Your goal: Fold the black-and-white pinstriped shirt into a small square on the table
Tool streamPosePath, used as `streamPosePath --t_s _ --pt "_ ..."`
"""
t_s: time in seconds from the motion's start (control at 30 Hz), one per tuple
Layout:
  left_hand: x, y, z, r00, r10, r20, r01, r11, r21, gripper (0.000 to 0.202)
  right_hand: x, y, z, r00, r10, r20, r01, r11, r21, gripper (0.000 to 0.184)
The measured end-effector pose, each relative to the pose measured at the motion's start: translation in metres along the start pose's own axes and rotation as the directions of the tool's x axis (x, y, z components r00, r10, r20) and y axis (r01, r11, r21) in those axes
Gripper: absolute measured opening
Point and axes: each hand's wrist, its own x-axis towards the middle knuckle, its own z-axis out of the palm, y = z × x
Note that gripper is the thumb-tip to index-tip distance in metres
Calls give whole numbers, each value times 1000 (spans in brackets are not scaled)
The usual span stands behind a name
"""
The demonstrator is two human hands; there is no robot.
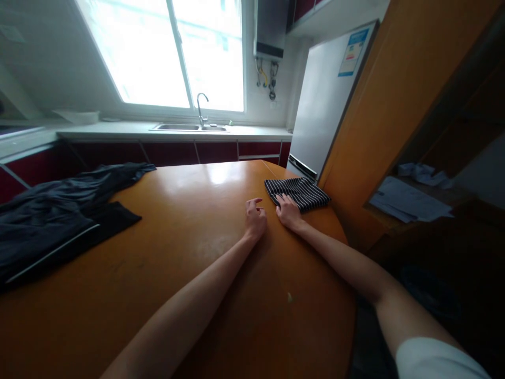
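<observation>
A folded black-and-white striped cloth lies at the far right edge of the orange-brown table. My right hand rests on the cloth's near edge, fingers spread and pressing it flat. My left hand hovers just left of the cloth, fingers loosely curled, with nothing seen in them. The two hands are close together but apart.
A heap of dark clothes covers the table's left side. Behind stand a counter with sink and tap, a window, and a silver fridge. An orange cabinet at the right holds papers on a shelf.
</observation>
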Motion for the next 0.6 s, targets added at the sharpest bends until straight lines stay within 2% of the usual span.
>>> streamPosePath --t_s 0.17,0.43,0.53,0.6 --pt "-1 0 2 1000 -2 -3 2 1000 -15 38 10 12 2 1000 24 2 -24 1000 -12 56" --pt "-2 3 4 1000 -5 -3 5 999 -41 37 7 18 8 999 24 -35 -23 999 22 56" --pt "-3 5 3 1000 -14 -11 13 999 -49 36 11 19 4 996 34 -80 -28 997 71 52" --pt "-3 6 2 1000 -19 -17 18 999 -48 35 18 27 -2 992 85 -94 -78 994 83 54"
